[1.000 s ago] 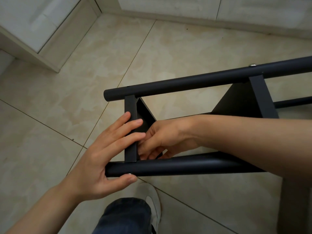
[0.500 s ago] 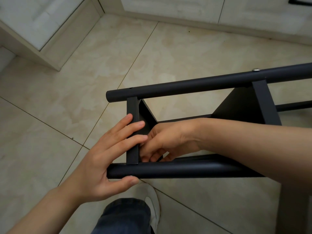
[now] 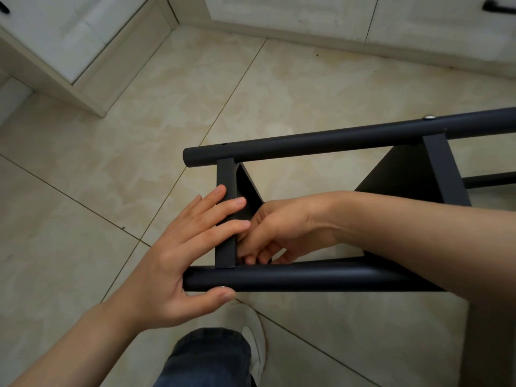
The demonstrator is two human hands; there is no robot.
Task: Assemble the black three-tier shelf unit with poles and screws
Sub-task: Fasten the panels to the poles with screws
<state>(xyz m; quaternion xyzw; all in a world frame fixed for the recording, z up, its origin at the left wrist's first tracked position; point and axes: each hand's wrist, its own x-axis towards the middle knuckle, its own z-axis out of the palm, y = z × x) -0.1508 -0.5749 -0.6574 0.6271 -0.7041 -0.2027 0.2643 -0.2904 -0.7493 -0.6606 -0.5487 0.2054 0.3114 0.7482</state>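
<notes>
The black shelf unit lies on its side over the floor. Its far pole (image 3: 335,141) and near pole (image 3: 307,277) run left to right, joined by the end shelf's edge (image 3: 225,174). My left hand (image 3: 178,255) lays straight fingers across that shelf edge, with the thumb pressed on a silver screw head (image 3: 222,287) under the near pole. My right hand (image 3: 279,227) reaches inside behind the shelf edge, fingers curled at the corner by the near pole; what they hold is hidden. A second shelf (image 3: 413,174) stands further right, with a screw (image 3: 429,117) in the far pole.
Beige floor tiles (image 3: 83,191) lie all around. White cabinets (image 3: 69,37) stand at the back left and along the back wall, one with a black handle (image 3: 499,8). My jeans leg (image 3: 206,356) and white shoe (image 3: 255,339) are below the near pole.
The view has shifted slightly, so the shelf unit sits a little lower in frame. Both hands keep the same hold on the end shelf and near pole.
</notes>
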